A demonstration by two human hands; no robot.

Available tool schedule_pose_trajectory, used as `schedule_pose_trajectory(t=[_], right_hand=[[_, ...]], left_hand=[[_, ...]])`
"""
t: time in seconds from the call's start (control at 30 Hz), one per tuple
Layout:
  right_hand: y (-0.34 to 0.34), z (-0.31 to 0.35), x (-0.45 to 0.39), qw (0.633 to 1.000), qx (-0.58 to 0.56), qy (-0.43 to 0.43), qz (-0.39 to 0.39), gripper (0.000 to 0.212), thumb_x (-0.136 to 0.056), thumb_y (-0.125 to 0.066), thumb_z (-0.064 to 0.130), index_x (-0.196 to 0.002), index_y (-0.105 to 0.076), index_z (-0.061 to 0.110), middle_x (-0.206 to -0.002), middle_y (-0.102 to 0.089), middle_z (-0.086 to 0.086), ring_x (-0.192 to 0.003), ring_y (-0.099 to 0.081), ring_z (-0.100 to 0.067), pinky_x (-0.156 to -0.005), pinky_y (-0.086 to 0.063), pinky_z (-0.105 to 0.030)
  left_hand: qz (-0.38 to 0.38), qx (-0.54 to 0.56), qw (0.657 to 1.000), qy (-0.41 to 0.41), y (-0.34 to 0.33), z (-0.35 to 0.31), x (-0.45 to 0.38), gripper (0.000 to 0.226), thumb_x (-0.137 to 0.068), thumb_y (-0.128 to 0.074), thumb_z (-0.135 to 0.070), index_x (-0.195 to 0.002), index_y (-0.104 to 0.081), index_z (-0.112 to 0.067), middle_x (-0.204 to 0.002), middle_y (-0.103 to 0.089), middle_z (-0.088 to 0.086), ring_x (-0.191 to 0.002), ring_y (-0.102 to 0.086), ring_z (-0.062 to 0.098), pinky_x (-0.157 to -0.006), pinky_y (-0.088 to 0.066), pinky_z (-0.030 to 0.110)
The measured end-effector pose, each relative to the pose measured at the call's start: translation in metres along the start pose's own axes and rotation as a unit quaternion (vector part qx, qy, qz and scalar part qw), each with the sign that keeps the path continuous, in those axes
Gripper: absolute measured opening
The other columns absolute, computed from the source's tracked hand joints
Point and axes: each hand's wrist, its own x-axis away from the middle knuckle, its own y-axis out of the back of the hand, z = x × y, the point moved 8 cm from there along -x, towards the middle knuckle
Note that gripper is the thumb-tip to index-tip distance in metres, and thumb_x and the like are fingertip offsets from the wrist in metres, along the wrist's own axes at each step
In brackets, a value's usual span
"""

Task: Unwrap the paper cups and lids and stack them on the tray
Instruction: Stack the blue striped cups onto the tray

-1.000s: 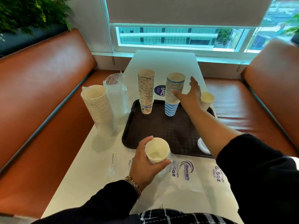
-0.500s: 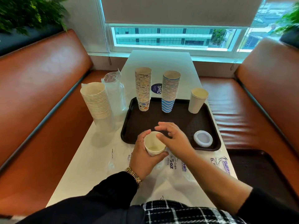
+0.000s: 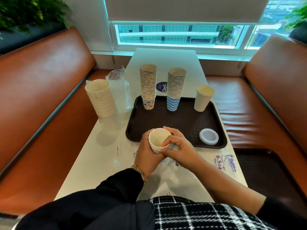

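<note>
Paper cups come in several lots around the dark brown plastic tray (image 3: 217, 123), the landmark here. On its far edge stand a tall patterned stack (image 3: 148, 87), a blue-striped stack (image 3: 176, 88) and a short cream stack (image 3: 203, 98); a white plastic lid (image 3: 209, 136) lies in its near right corner. Left of the tray, on the white counter (image 3: 99, 155), a cream stack sits in clear plastic wrap (image 3: 103, 98).

At the tray's near edge, the left hand (image 3: 147, 154) grips a small nest of white ribbed paper cups (image 3: 158, 140), and the right hand (image 3: 178, 146) has its fingers (image 3: 167, 140) pinching the rim. They look light, thin-walled and easily crushed, so hold the sides gently. The loose printed wrapper (image 3: 222, 163) on the counter near the tray may slide underhand.
</note>
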Motion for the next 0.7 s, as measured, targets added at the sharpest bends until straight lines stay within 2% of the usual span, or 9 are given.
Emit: schedule_pose_trajectory(t=[0.1, 0.17, 0.23, 0.3, 0.4, 0.5, 0.6, 0.7], right_hand=[[0.000, 0.000, 0.002, 0.999, -0.033, -0.008, -0.017, 0.024, -0.079, -0.075, 0.003, -0.079, -0.068, 0.026, -0.140, -0.046, 0.011, -0.129, -0.043, -0.007, -0.089, -0.036, -0.005], [-0.001, -0.002, 0.001, 0.997, -0.072, -0.018, -0.022, 0.022, -0.079, -0.074, 0.001, -0.076, -0.070, 0.022, -0.138, -0.048, 0.011, -0.129, -0.044, -0.009, -0.095, -0.039, -0.015], [0.000, -0.002, 0.000, 0.993, -0.108, -0.026, -0.032, 0.026, -0.081, -0.073, 0.003, -0.070, -0.070, 0.025, -0.137, -0.050, 0.012, -0.129, -0.045, -0.011, -0.099, -0.041, -0.024], [0.003, 0.002, -0.002, 0.995, -0.096, -0.021, -0.034, 0.028, -0.083, -0.072, 0.005, -0.067, -0.067, 0.027, -0.139, -0.050, 0.012, -0.130, -0.045, -0.010, -0.098, -0.041, -0.022], [0.001, 0.008, -0.003, 1.000, -0.026, -0.010, -0.002, 0.023, -0.081, -0.076, 0.009, -0.076, -0.066, 0.029, -0.143, -0.044, 0.011, -0.131, -0.040, -0.007, -0.095, -0.036, -0.012], [-0.003, 0.003, -0.002, 1.000, -0.001, -0.016, 0.009, 0.023, -0.079, -0.079, 0.010, -0.079, -0.065, 0.029, -0.142, -0.042, 0.012, -0.131, -0.039, -0.007, -0.098, -0.038, -0.013], [-0.003, 0.000, -0.002, 0.999, -0.027, -0.024, -0.013, 0.023, -0.078, -0.078, 0.007, -0.075, -0.065, 0.025, -0.139, -0.045, 0.011, -0.129, -0.042, -0.010, -0.089, -0.037, -0.008], [-0.002, -0.001, -0.002, 0.997, -0.072, -0.017, -0.023, 0.024, -0.076, -0.078, 0.002, -0.073, -0.066, 0.023, -0.137, -0.048, 0.009, -0.130, -0.044, -0.015, -0.093, -0.040, -0.015]], left_hand=[[0.002, 0.001, 1.000, -0.002, 0.000, -0.001, 0.000, 0.084, -0.058, -0.090, -0.015, -0.119, -0.039, -0.042, -0.116, -0.051, -0.018, -0.106, -0.056, 0.001, -0.082, -0.048, 0.011], [0.004, 0.004, 1.000, -0.004, 0.000, -0.003, 0.001, 0.085, -0.058, -0.090, -0.018, -0.122, -0.038, -0.039, -0.116, -0.052, -0.017, -0.104, -0.057, 0.000, -0.081, -0.048, 0.009], [0.004, 0.005, 1.000, -0.006, -0.001, -0.004, 0.001, 0.084, -0.057, -0.089, -0.028, -0.124, -0.039, -0.036, -0.116, -0.055, -0.014, -0.103, -0.058, 0.001, -0.081, -0.049, 0.011], [0.002, 0.000, 1.000, -0.008, 0.000, -0.004, 0.002, 0.085, -0.055, -0.088, -0.038, -0.125, -0.040, -0.036, -0.117, -0.056, -0.012, -0.103, -0.059, 0.002, -0.082, -0.051, 0.014], [0.003, -0.014, 1.000, -0.011, 0.000, -0.003, 0.001, 0.087, -0.060, -0.090, -0.027, -0.127, -0.036, -0.037, -0.117, -0.053, -0.014, -0.105, -0.057, 0.001, -0.085, -0.051, 0.016], [0.008, -0.022, 1.000, -0.008, 0.000, -0.001, 0.001, 0.091, -0.062, -0.090, -0.022, -0.130, -0.031, -0.038, -0.119, -0.050, -0.010, -0.106, -0.055, 0.001, -0.087, -0.051, 0.019], [0.011, -0.030, 0.999, -0.008, -0.001, -0.002, 0.000, 0.092, -0.063, -0.090, -0.023, -0.131, -0.029, -0.038, -0.118, -0.048, -0.014, -0.102, -0.053, -0.004, -0.084, -0.049, 0.013], [0.005, -0.033, 0.999, -0.013, 0.000, -0.003, 0.000, 0.086, -0.063, -0.090, -0.022, -0.125, -0.034, -0.041, -0.118, -0.049, -0.014, -0.101, -0.055, -0.003, -0.082, -0.047, 0.008]])
